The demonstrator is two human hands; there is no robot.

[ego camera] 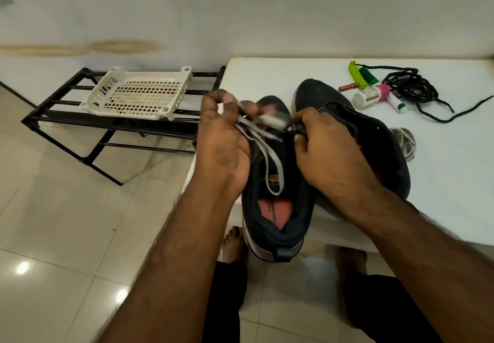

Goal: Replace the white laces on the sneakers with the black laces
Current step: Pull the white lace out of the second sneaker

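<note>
Pinching the white lace (pixel 263 139) in your left hand (pixel 222 139), you grip the near sneaker (pixel 272 209) at its eyelets with your right hand (pixel 328 153); beyond that hand lie the second sneaker (pixel 328 96) and black laces (pixel 411 86) on the bench (pixel 441 182).

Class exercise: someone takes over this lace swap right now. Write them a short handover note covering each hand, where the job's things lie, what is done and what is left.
Left hand: pinches the white lace pulled up from the near sneaker.
Right hand: grips that sneaker's upper at the eyelets.
Far sneaker: on the white table, no lace visible in it.
A removed white lace lies bunched to its right.
Black laces: in a loose pile at the table's back, untouched.
Done: one sneaker apparently unlaced.
Left: finish pulling this white lace, then thread black laces into both.
</note>
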